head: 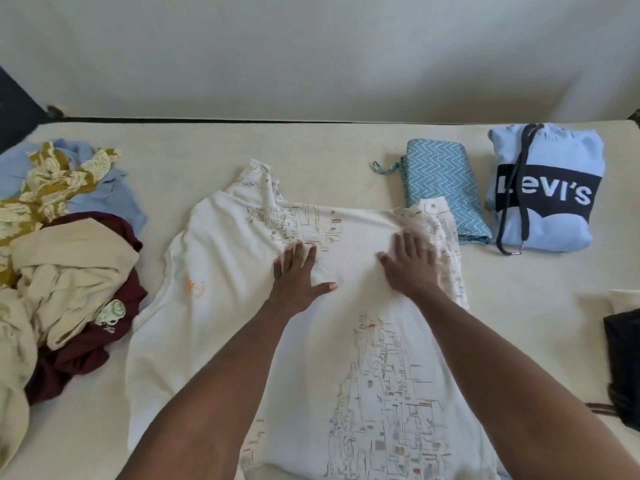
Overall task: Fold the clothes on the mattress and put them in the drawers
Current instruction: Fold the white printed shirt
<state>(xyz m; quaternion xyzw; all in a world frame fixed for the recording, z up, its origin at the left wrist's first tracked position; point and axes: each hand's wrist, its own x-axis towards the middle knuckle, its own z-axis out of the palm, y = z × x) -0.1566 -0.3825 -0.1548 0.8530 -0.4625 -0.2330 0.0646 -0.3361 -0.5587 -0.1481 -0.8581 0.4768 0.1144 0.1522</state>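
On the middle of the white printed shirt (242,306), we are pressing both palms flat with our fingers (301,252) stretched straight, holding nothing. Our left hand (298,275) is lying thumb-out toward the right hand (410,263), which is resting near the shirt's folded right edge. Both forearms are reaching forward from the lower corners. The shirt is lying spread on the mattress (329,147). Left of it an unfolded clothes pile (62,258) is sitting; to the right a folded zigzag cloth (446,188) and a folded blue hoodie (547,188) are lying side by side.
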